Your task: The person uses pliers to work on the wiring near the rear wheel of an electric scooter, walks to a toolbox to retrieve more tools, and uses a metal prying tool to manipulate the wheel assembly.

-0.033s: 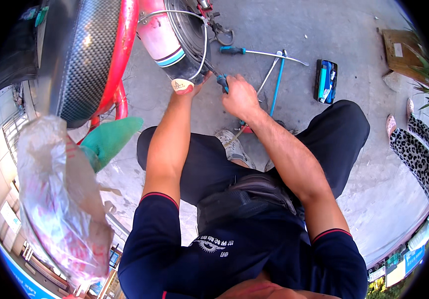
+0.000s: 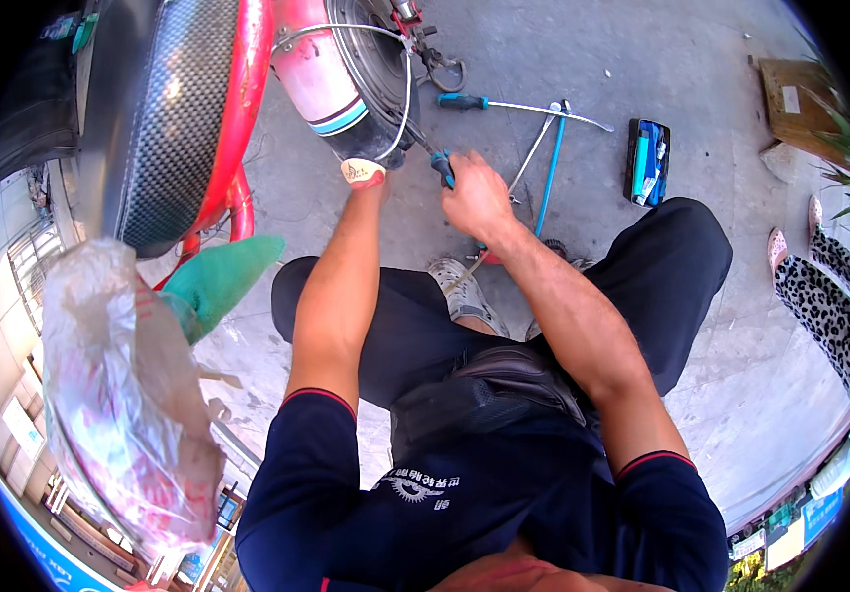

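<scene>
A wheel point(image 2: 380, 74) stands upright in front of me under a pink mudguard point(image 2: 311, 84) with a black lower end and a cream-and-red tag. My right hand point(image 2: 476, 194) is closed around the blue-and-black handle of a tire lever point(image 2: 442, 166). The lever's metal shaft reaches to the lower edge of the wheel. My left hand point(image 2: 379, 182) is behind the mudguard's lower end, near the tire. Its fingers are hidden, so their grip does not show.
On the ground lie another blue-handled lever point(image 2: 464, 101), a blue rod point(image 2: 551, 163) and a black tray point(image 2: 632, 163) of small items. A red frame tube point(image 2: 243, 109) and a plastic-wrapped bundle point(image 2: 129, 395) stand at left. Someone in spotted trousers point(image 2: 819, 306) is at right.
My left hand is further behind the mudguard's lower end, with less of it showing. My right hand stays on the lever, almost unmoved.
</scene>
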